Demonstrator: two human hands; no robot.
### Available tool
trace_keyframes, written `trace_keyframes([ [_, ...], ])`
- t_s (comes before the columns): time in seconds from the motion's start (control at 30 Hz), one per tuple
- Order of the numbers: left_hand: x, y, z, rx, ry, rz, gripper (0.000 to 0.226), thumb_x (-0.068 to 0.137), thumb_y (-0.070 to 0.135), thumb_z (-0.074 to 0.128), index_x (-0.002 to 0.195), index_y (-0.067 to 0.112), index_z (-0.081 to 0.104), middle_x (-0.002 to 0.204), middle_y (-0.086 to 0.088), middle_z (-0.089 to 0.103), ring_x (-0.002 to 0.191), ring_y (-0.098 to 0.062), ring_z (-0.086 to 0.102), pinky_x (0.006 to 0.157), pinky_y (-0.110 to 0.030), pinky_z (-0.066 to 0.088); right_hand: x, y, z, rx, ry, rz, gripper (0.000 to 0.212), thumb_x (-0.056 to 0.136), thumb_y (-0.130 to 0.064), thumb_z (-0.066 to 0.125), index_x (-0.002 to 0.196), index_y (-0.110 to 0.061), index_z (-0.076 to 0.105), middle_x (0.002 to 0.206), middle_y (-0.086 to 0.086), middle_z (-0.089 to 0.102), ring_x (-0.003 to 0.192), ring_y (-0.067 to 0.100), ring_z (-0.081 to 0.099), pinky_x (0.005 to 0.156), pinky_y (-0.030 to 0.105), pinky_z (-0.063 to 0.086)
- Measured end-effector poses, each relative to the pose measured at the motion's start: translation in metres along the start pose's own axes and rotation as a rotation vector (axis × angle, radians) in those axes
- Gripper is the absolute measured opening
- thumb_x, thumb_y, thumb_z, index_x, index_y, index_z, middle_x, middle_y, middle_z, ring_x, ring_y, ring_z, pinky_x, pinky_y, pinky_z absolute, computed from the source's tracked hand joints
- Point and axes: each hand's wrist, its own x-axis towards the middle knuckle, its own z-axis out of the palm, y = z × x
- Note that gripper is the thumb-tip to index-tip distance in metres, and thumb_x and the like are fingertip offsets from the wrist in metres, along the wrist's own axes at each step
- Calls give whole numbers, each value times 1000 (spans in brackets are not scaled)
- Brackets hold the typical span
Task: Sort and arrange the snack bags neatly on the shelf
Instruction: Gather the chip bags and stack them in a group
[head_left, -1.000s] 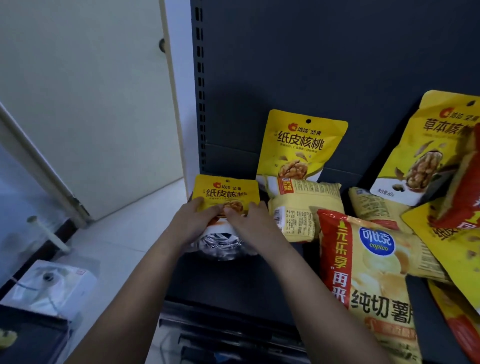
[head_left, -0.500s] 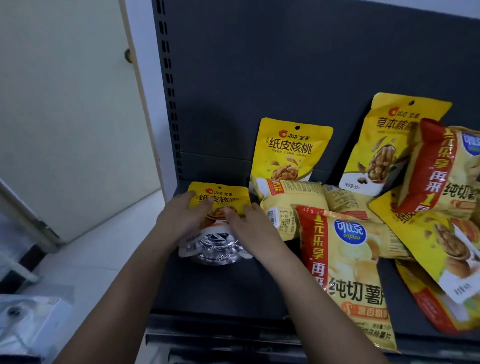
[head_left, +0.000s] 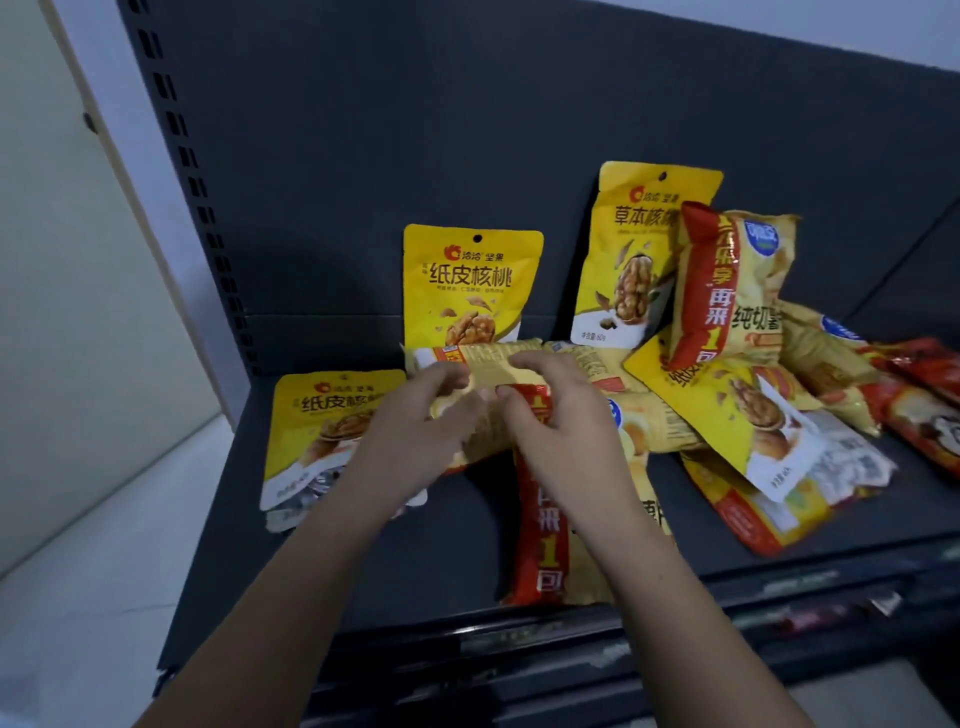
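Head: dark shelf (head_left: 447, 545) holds jumbled snack bags (head_left: 753, 415); pale floor (head_left: 104, 571).

At the left, a cream panel (head_left: 62, 270) carries a small dark knob (head_left: 89, 123) near its right edge. Pale floor (head_left: 98, 561) lies below it; white wall (head_left: 878, 28) shows top right.

- Upright yellow pouch (head_left: 470, 286), back centre: "洽洽 坚果", "纸皮核桃".
- Flat yellow pouch (head_left: 332, 415), left: "纸皮核", rest hidden.
- Taller yellow pouch (head_left: 623, 260): "洽洽 坚果", "草本核", small "60g" at the bottom.
- Leaning chip bag (head_left: 737, 291): "再来1", "纯切薯".
- Front chip bag (head_left: 543, 551): "1包" on the red band.
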Motion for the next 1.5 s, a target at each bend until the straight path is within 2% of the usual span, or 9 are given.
trace_keyframes([
  [0.2,-11,-15,63,-37,-278,-154,47,88,40,61,126,38,33,114,21,45,108,-1,47,95,-26,41,-22,66,-40,-225,69,338,63,88,-39,61,139,-10,39,138,7,42,128,25,40,97,38,39],
  [0.37,-16,-20,94,63,-212,-159,83,79,56,63,144,39,15,147,8,29,121,-13,49,98,-44,47,-37,87,-46,180,-189,643,91,85,-62,52,153,-22,6,151,0,35,135,22,37,99,33,35],
  [0.5,-8,-1,112,60,-131,-71,75,72,59,62,136,44,28,126,12,52,105,-8,60,89,-43,53,-28,107,-60,220,-129,492,89,78,-72,52,149,-26,23,133,-9,56,117,13,55,97,36,47],
  [0.63,7,35,147,81,-33,38,70,81,48,65,140,40,27,126,14,48,107,-3,52,89,-32,47,-10,125,-107,254,-97,416,83,81,-68,51,149,-28,23,116,-14,62,104,3,58,89,30,48],
  [0.8,16,69,213,-10,-43,78,82,70,68,60,140,46,22,132,15,50,116,-9,55,91,-43,51,4,168,-171,197,-86,377,104,60,-87,43,148,-36,22,142,-13,49,129,12,46,104,42,42],
  [1.07,25,84,297,-111,-88,60,89,69,66,61,143,49,15,136,15,47,117,-9,55,92,-43,52,1,227,-232,171,3,345,86,71,-78,52,143,-35,33,122,-20,60,117,8,55,96,36,48],
  [1.27,37,100,340,-92,-166,88,89,87,44,62,148,44,-2,140,23,36,117,16,42,93,-18,47,-3,268,-264,198,116,370,88,65,-84,52,138,-36,38,122,-17,62,114,13,59,94,44,50],
  [1.37,44,111,373,-88,-190,98,88,90,37,61,148,43,-5,139,19,38,122,-3,48,100,-37,47,3,293,-290,184,173,353,82,69,-78,54,136,-34,41,115,-19,65,107,8,62,92,43,51],
  [1.5,57,119,420,-77,-179,170,84,83,47,57,144,50,-1,149,16,30,130,-6,43,102,-43,45,16,326,-323,162,212,320,79,71,-77,53,136,-33,42,114,-16,66,105,8,63,90,43,52],
])
